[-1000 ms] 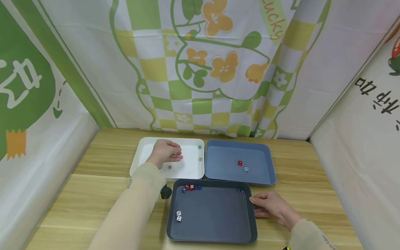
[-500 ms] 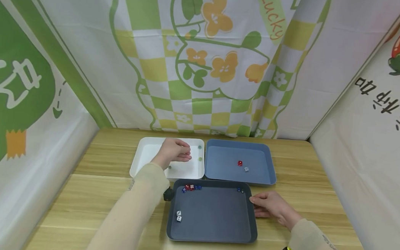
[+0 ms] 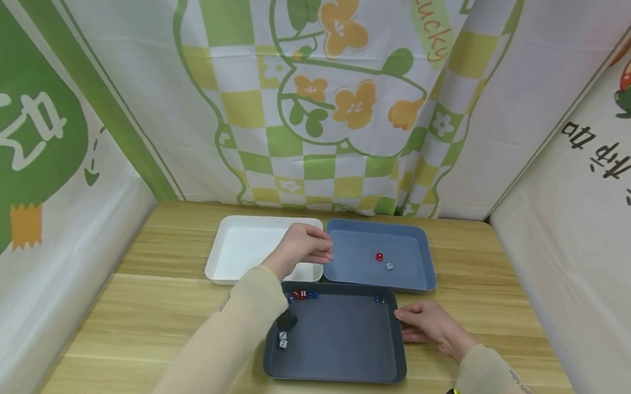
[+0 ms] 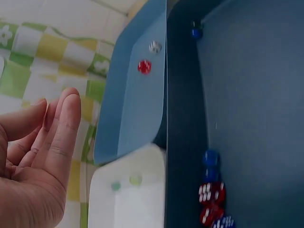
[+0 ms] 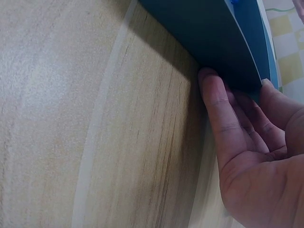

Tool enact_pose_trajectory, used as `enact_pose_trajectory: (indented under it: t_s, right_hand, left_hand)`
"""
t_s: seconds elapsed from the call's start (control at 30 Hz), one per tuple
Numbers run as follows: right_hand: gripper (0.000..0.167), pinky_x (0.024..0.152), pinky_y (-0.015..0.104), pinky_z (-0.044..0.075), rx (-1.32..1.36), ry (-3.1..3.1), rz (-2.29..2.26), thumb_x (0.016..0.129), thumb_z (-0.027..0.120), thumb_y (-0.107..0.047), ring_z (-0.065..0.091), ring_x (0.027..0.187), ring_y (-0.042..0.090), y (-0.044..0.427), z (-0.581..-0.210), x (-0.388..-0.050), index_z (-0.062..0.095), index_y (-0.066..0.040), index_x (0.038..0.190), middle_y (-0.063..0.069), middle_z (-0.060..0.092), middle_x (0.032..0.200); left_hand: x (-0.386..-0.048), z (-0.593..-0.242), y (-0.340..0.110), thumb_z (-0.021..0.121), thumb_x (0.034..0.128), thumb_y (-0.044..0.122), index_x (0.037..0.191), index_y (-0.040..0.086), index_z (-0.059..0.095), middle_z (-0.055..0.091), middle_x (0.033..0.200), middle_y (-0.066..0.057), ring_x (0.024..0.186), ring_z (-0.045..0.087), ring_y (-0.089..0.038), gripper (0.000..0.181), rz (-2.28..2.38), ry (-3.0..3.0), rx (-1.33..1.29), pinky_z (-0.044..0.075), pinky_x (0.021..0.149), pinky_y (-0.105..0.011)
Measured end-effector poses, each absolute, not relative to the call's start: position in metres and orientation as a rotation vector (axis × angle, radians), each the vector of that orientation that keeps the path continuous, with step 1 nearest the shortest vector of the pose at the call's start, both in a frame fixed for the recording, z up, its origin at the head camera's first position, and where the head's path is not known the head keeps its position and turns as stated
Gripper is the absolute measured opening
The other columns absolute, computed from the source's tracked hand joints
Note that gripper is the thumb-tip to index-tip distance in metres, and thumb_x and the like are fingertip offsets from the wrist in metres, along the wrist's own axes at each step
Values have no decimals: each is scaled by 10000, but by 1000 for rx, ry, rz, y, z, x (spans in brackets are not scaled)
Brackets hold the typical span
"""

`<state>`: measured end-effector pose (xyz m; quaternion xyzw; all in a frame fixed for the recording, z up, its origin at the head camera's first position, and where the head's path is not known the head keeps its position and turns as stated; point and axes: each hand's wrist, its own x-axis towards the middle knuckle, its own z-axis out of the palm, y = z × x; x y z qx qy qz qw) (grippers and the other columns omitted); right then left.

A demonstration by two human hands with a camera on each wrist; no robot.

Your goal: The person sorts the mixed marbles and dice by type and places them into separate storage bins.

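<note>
My left hand (image 3: 303,245) hovers over the right end of the white tray (image 3: 234,243), fingertips close to the blue tray (image 3: 353,241). In the left wrist view, the left hand (image 4: 40,159) has fairly straight fingers, the thumb a little apart, and no object visible between them. At the right wall of the dark grey tray (image 3: 339,346), my right hand (image 3: 431,329) grips the tray. The right wrist view shows the right hand (image 5: 254,152) with its thumb on the rim and fingers against the outer wall.
The blue tray holds a red die (image 3: 379,257) and a clear die (image 3: 389,266). Red and blue dice (image 3: 303,294) line the dark tray's back edge; two white dice (image 3: 282,339) lie at its left. Greenish pieces (image 4: 136,178) lie in the white tray. Patterned cloth (image 3: 301,166) hangs behind.
My left hand has moved right across the white tray to the edge of the blue one, its sleeve now over the dark tray's corner. The right hand has stayed at the dark tray.
</note>
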<state>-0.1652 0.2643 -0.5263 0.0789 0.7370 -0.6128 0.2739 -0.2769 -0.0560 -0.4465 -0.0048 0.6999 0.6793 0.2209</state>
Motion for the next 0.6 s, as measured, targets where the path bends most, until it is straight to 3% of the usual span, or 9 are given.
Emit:
enact_pose_trajectory:
  t_s: [0.37,0.6]
  right_hand:
    - [386,816,418,649,211,1981,-1654,1018,653,-169,745,876,227,264,-527,-166,637,149,1238,145,753,1004]
    - [386,808,411,650,202,1972,-1665,1020,648,-160,746,867,226,264,-527,-166,630,157,1240,153,752,997]
  left_hand:
    - [-253,-453,-19,707,958,49,1210,-62,664,708,1105,-293,836,762,-256,278,1873,1825,95,644,833,-420]
    - [-246,-466,-7,717,946,35,1199,-57,689,740,1015,-254,811,768,-260,271,1852,1815,57,656,767,-378]
